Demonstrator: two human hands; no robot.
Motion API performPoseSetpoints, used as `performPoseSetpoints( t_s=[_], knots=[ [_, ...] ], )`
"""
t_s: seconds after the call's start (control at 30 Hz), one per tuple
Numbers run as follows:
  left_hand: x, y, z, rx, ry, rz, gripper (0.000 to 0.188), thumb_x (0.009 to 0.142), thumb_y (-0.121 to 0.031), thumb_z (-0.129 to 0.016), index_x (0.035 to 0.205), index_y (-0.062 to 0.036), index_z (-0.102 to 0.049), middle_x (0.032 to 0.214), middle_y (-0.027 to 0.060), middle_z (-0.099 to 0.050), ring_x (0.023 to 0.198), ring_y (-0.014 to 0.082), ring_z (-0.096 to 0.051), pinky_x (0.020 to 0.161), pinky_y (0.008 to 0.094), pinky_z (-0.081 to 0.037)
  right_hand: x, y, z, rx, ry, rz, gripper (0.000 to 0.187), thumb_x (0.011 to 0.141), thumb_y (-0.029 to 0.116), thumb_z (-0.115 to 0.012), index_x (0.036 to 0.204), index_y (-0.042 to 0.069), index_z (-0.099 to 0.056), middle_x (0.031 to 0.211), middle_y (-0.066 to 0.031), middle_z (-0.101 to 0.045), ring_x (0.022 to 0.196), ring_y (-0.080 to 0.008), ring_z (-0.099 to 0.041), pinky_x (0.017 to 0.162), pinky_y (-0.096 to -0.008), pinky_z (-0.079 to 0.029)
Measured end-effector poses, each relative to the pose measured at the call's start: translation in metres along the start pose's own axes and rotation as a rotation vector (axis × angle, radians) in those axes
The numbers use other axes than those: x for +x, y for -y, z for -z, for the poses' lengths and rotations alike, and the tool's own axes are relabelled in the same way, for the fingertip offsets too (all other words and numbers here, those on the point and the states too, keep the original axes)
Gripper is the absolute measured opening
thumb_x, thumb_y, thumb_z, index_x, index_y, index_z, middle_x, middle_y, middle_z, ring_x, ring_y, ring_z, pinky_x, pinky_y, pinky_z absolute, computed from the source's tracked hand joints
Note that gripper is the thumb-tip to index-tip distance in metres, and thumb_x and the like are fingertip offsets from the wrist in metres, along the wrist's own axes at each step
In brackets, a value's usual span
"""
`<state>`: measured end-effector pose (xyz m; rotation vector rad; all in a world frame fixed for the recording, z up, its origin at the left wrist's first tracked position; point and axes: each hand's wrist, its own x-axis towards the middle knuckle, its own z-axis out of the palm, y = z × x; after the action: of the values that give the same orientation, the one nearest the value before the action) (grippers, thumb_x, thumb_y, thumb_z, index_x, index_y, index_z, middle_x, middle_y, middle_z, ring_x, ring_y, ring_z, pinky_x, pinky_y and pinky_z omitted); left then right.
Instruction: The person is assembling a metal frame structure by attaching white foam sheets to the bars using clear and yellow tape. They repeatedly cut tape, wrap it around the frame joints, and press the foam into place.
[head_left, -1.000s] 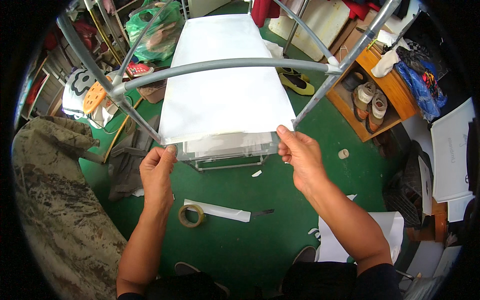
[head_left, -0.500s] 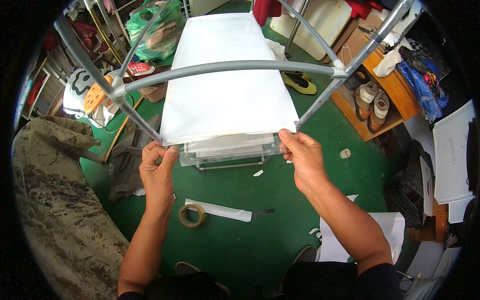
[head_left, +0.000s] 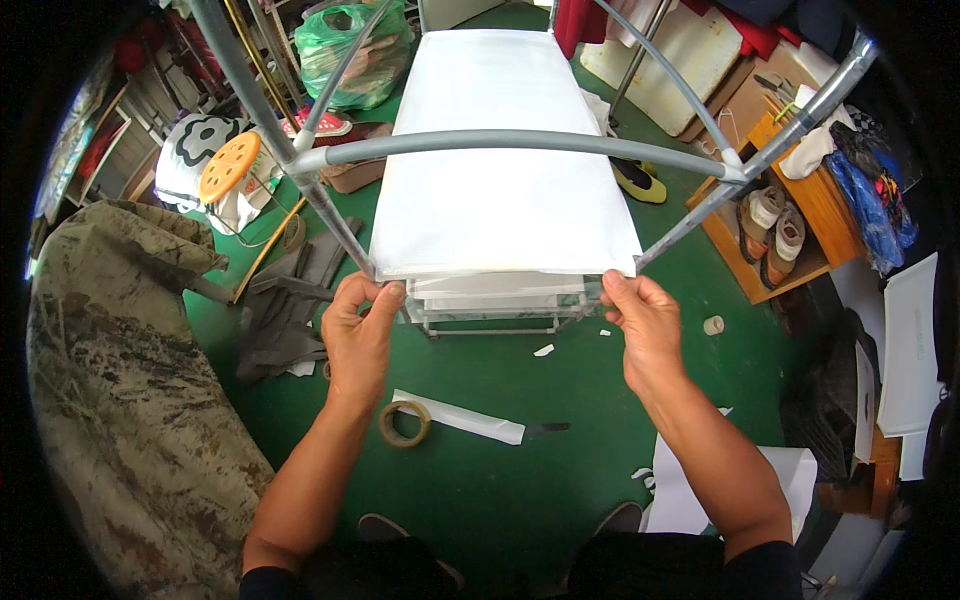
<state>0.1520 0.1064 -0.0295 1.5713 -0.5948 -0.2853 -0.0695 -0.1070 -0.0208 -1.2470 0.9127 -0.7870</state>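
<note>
A white sheet is stretched over a rack of grey metal tubes. Along the sheet's near edge runs a clear strip that looks like packing tape, and the lower part of the rack shows through it. My left hand pinches the strip's left end beside the sheet's near left corner, thumb against fingers. At the near right corner, my right hand pinches the other end the same way. How far the strip sticks to the sheet I cannot tell.
On the green floor lie a roll of tape, a white strip and a white sheet of paper. Camouflage cloth drapes at the left. A wooden shelf with shoes stands at the right, a green bag behind.
The whole scene has shifted right in the picture as the view turned. Both hands keep their pinch at the sheet's near corners, with the clear strip between them.
</note>
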Motion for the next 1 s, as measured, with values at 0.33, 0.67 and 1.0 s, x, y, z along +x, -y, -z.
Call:
performPoseSetpoints(
  t_s=[0.33, 0.67, 1.0],
  knots=[
    [0.001, 0.003, -0.006, 0.087, -0.059, -0.094, 0.021, 0.092, -0.01, -0.073, 0.08, 0.0016, -0.06, 0.096, 0.0023, -0.055, 0.079, 0.0076, -0.051, 0.066, 0.0243, -0.044, 0.003, -0.004, -0.001, -0.042, -0.029, 0.071, 0.03, 0.091, 0.029, -0.078, 0.075, 0.007, -0.066, 0.073, 0.003, -0.061, 0.067, -0.0055, -0.046, 0.062, -0.0234, -0.036],
    [0.004, 0.013, -0.008, 0.101, -0.108, -0.125, 0.025, 0.09, -0.007, -0.074, 0.075, 0.0002, -0.056, 0.093, 0.0016, -0.056, 0.072, 0.0059, -0.048, 0.061, 0.0218, -0.041, 0.007, -0.01, 0.001, -0.165, -0.029, 0.164, 0.031, 0.093, 0.029, -0.076, 0.075, 0.007, -0.065, 0.073, 0.0033, -0.059, 0.068, -0.0046, -0.047, 0.063, -0.0225, -0.036],
    [0.004, 0.01, 0.0, -0.015, -0.032, -0.05, 0.029, 0.09, -0.013, -0.076, 0.073, 0.0019, -0.057, 0.098, 0.0023, -0.057, 0.077, 0.0067, -0.049, 0.065, 0.024, -0.043, -0.021, -0.017, 0.001, 0.322, 0.08, -0.323, 0.023, 0.095, 0.028, -0.072, 0.104, 0.008, -0.065, 0.088, 0.0008, -0.063, 0.08, -0.0114, -0.058, 0.071, -0.0289, -0.047]
  ],
)
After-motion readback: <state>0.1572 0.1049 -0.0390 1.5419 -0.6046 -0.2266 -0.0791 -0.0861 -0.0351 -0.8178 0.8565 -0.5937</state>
